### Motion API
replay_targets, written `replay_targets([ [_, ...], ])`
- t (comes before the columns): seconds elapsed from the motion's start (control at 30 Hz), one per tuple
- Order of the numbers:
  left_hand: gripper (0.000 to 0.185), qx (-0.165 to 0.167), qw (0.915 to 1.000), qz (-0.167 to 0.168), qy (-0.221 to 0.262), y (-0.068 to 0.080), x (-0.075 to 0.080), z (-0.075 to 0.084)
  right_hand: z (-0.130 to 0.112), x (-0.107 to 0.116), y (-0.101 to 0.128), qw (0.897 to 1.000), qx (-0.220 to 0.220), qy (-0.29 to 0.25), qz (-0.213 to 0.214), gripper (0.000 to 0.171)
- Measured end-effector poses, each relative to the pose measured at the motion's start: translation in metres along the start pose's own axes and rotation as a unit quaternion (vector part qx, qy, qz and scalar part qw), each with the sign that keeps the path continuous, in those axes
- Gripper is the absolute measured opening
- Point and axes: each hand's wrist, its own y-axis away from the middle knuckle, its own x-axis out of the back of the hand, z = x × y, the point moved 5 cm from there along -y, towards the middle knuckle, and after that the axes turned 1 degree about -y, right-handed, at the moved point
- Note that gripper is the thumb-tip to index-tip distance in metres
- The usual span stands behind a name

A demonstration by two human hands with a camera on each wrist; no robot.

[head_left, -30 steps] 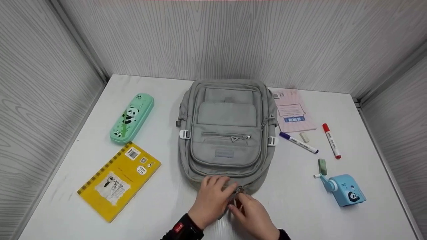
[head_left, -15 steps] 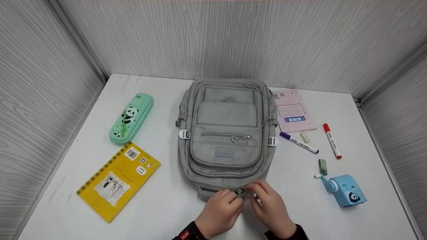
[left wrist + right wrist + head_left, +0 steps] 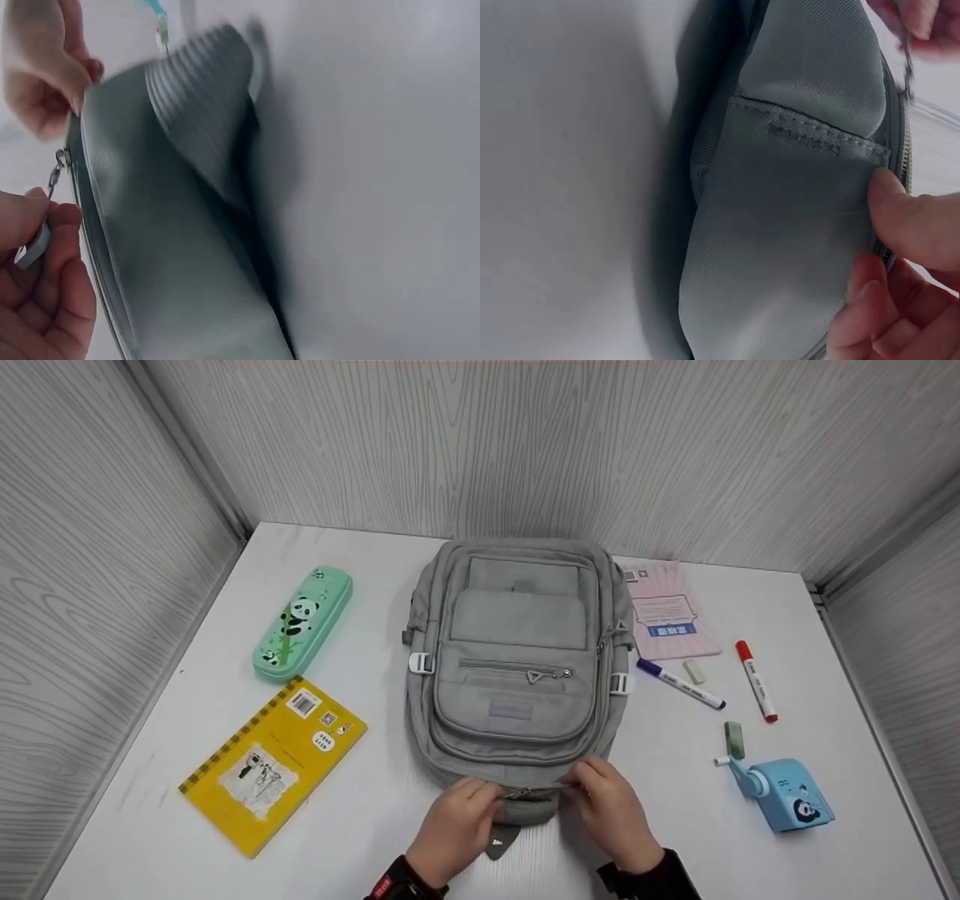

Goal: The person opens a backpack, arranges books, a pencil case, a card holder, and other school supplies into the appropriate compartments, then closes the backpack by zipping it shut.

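Observation:
A grey backpack [image 3: 517,622] lies front side up in the middle of the table, its bottom end toward me. At that end my left hand [image 3: 454,829] pinches a zipper pull [image 3: 34,246] between thumb and fingers. A short metal link joins the pull to the slider [image 3: 62,157] on the zipper track. My right hand [image 3: 611,814], a little further right, pinches the fabric edge beside the zipper [image 3: 905,150] between thumb and fingers. Between the hands, a dark triangular tab [image 3: 502,840] pokes out from under the bag.
Left of the bag lie a green panda pencil case [image 3: 304,622] and a yellow notebook [image 3: 274,765]. On the right are a pink booklet [image 3: 671,611], a blue marker [image 3: 682,684], a red marker [image 3: 757,682], two erasers [image 3: 694,672] and a blue pencil sharpener [image 3: 791,795].
The hands were close together at the zipper slider and have spread apart. My left hand has moved left with the pull; my right hand now grips the edge to the right.

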Motion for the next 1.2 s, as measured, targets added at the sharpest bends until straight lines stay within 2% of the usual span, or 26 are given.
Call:
replay_targets([
  [0.1,0.020,0.027,0.9993,0.005,-0.024,0.008,0.013,-0.016,0.001,0.000,0.001,1.000,-0.011,-0.013,-0.005,0.035],
  [0.2,0.019,0.072,0.9964,0.005,-0.046,0.015,0.028,-0.036,0.003,0.000,0.002,1.000,-0.016,-0.023,-0.005,0.034],
  [0.33,0.017,0.136,0.9872,-0.003,-0.082,0.021,0.044,-0.063,0.009,0.005,0.003,0.999,-0.023,-0.024,-0.001,0.034],
  [0.47,0.013,0.177,0.9782,-0.017,-0.108,0.022,0.053,-0.082,0.017,0.011,0.005,0.999,-0.039,-0.018,-0.001,0.034],
  [0.63,0.011,0.198,0.9733,-0.030,-0.113,0.020,0.056,-0.090,0.020,0.016,0.004,0.999,-0.035,0.023,-0.009,0.033],
  [0.8,0.011,0.211,0.9702,-0.036,-0.114,0.021,0.055,-0.092,0.003,0.014,-0.003,0.997,-0.007,0.070,-0.017,0.032],
  [0.93,0.009,0.218,0.9682,-0.049,-0.112,0.021,0.053,-0.096,-0.021,-0.001,-0.012,0.996,0.011,0.052,-0.069,0.030],
  [1.07,0.006,0.228,0.9657,-0.072,-0.101,0.014,0.054,-0.102,-0.038,-0.023,-0.019,0.989,0.027,0.058,-0.135,0.022],
  [1.2,0.007,0.237,0.9611,-0.105,-0.094,0.000,0.058,-0.111,-0.042,-0.035,-0.020,0.987,0.041,0.074,-0.137,0.013],
])
